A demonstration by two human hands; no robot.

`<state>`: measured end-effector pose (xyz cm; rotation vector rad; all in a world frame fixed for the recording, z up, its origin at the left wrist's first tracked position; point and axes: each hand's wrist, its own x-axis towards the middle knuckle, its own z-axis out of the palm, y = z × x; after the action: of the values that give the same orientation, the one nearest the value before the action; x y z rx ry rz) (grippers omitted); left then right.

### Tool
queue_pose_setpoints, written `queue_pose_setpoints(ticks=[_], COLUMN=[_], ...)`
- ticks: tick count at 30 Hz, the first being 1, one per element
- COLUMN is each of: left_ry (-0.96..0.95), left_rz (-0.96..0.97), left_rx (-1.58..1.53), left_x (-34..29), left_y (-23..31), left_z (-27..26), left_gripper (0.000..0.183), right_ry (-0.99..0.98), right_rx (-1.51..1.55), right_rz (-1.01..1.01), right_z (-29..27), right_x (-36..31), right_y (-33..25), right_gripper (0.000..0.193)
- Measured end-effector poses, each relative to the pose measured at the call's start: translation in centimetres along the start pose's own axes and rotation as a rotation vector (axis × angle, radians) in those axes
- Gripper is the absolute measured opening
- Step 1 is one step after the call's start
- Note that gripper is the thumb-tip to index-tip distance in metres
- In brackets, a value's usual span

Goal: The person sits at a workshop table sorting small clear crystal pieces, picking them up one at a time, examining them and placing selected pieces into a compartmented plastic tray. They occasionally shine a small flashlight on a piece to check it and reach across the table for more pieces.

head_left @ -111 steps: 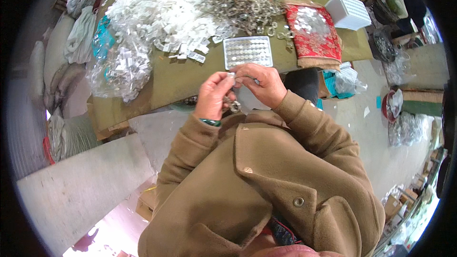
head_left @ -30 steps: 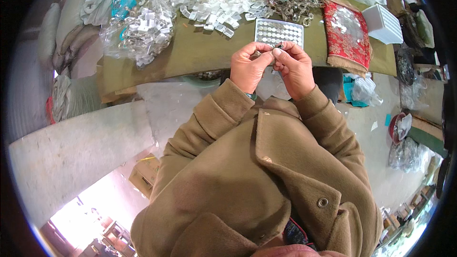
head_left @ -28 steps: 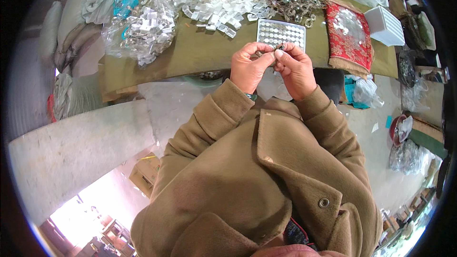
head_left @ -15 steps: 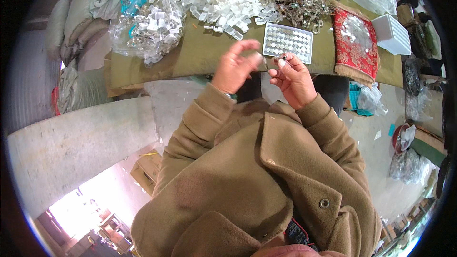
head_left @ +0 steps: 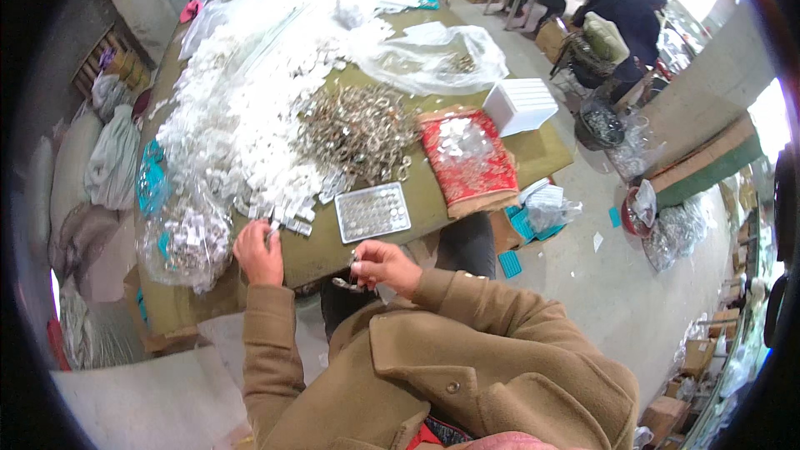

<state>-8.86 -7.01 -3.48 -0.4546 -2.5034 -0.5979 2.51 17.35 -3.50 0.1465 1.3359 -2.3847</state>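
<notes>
My right hand (head_left: 385, 267) is closed in a pinch on a curved metal band (head_left: 350, 282), like a watch bracelet, which hangs below the fingertips at the table's front edge. My left hand (head_left: 260, 255) rests at the near edge of a large heap of small clear and white plastic pieces (head_left: 242, 133). Its fingers are curled together on a small white plastic piece (head_left: 274, 230). Between and beyond the hands lies a white tray (head_left: 403, 232) with rows of small round silvery discs. Behind the tray is a tangled pile of metal bands (head_left: 358, 129).
A red patterned cloth (head_left: 468, 175) with whitish pieces and a stack of white trays (head_left: 521, 106) lie at the right. A clear bag (head_left: 187, 242) of plastic pieces is at the left. Sacks (head_left: 79, 167) stand beside the table. Another person (head_left: 621, 21) sits at the far right.
My hands were close together at the metal band. The left has moved away to the plastic heap; the right keeps the band. The view has swung, showing more of the table and room.
</notes>
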Motion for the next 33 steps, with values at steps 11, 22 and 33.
queue_pose_setpoints(ticks=[11,22,33], left_ry=[-0.263,-0.226,-0.301], left_rz=[-0.534,-0.716,-0.603], left_rx=[-1.194,-1.536,-1.184], left_x=[-0.4,-3.3,-4.3], left_y=[5.8,11.2,10.3], left_z=[-2.7,-2.2,-1.2], left_gripper=[0.009,0.027,0.030], right_ry=[0.062,0.080,0.203], right_rx=[-0.069,-0.069,0.114], right_rz=[-0.231,-0.189,-0.018], right_z=[1.1,2.7,2.6], right_x=[1.5,1.1,1.5], right_y=[-2.6,-3.2,-1.7], right_gripper=[0.009,0.006,0.005])
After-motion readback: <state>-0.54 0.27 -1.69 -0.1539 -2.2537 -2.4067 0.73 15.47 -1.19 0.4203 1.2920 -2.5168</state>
